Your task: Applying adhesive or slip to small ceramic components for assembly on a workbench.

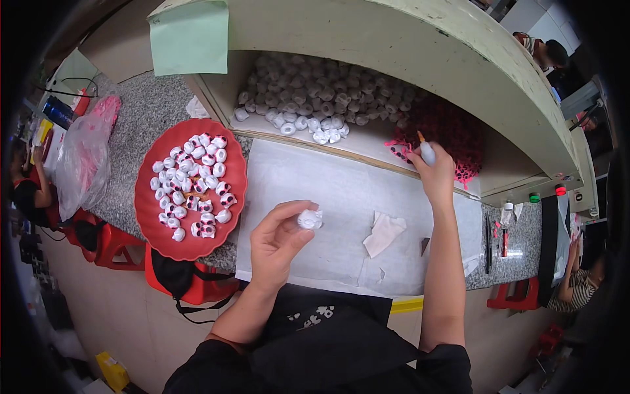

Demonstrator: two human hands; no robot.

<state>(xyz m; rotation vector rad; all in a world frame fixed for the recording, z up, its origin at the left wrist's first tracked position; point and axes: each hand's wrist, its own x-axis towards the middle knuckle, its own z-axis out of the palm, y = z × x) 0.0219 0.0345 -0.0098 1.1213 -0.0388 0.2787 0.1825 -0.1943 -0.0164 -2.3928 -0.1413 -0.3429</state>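
Note:
My left hand [279, 240] holds a small white round piece [310, 219] between thumb and fingertips, above the white sheet [341, 190] on the counter. My right hand [434, 172] is stretched forward and grips a small pale bottle with an orange tip [426, 150], its tip at the heap of pink pieces [453, 131] inside the shelf. A red scalloped plate [152, 217] to the left holds several white pieces with pink and black marks. A pile of plain white pieces [315, 98] fills the shelf behind.
A crumpled tissue [382, 232] lies on the sheet near my right forearm. A clear plastic bag [82, 161] sits far left on the granite counter [144, 111]. Red stools [111, 243] stand below. Other people sit at the left and right edges. A green note [189, 36] hangs above.

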